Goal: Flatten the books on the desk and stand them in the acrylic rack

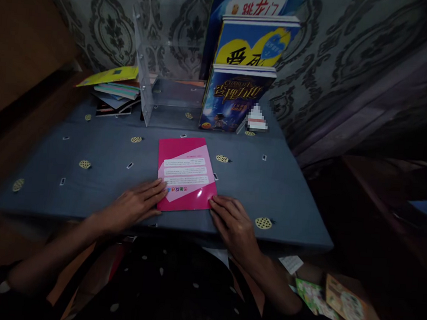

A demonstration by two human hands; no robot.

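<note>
The pink book (187, 170) lies on the desk (271, 185) at mid-frame. The left hand (138, 202) and right hand (236, 224) touch its lower corners, each grip loose, fingers extended.

We read 小鲤鱼跳龙门 on back book (217, 26), 爱 on middle book (246, 41), CHARLIE on front book (229, 101), pink book (188, 172) words too tiny

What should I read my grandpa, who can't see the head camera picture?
A person's left hand and right hand touch the sides of a pink booklet on a blue-grey tablecloth. Behind it are upright books, a clear plastic stand and stacked books.
</note>
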